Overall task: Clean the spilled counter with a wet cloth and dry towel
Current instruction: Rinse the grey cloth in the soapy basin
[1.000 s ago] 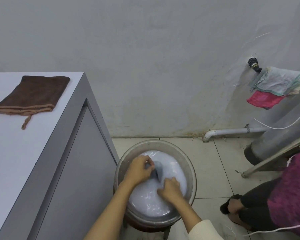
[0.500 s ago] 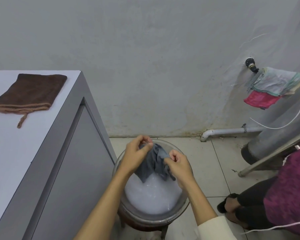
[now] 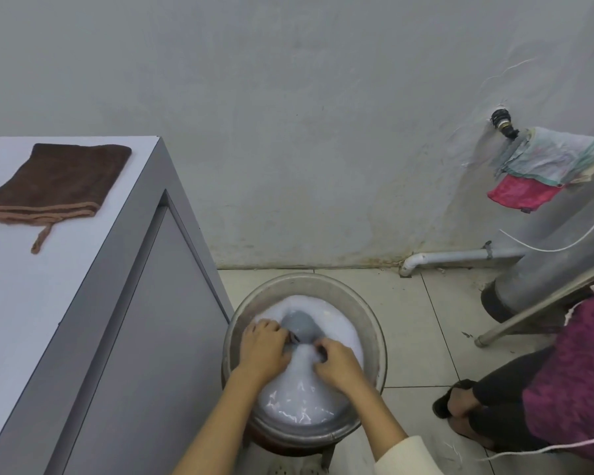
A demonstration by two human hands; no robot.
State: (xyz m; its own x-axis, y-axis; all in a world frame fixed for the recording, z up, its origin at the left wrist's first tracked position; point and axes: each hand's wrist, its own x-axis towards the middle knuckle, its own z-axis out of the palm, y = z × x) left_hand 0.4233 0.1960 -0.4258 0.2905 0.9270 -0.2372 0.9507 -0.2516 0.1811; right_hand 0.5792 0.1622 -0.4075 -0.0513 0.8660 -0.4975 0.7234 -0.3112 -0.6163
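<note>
A grey cloth [image 3: 302, 325] lies mostly sunk in milky soapy water inside a round metal basin [image 3: 374, 323] on the floor. My left hand [image 3: 263, 349] grips the cloth's near left part, and my right hand [image 3: 336, 365] grips its near right part; both hands are down in the water. A folded brown towel [image 3: 54, 181] with a tan edge and loop lies on the white counter [image 3: 31, 303] at the left, far from both hands.
The counter's grey cabinet side [image 3: 144, 337] stands right beside the basin. A person [image 3: 546, 399] in a magenta top crouches at the right. Behind are a white pipe [image 3: 460, 257], a grey cylinder [image 3: 556, 262] and rags [image 3: 546, 169] hung by a wall tap.
Half a second ago both hands held the grey cloth lifted above the basin. They have now plunged it back down into the soapy water.
</note>
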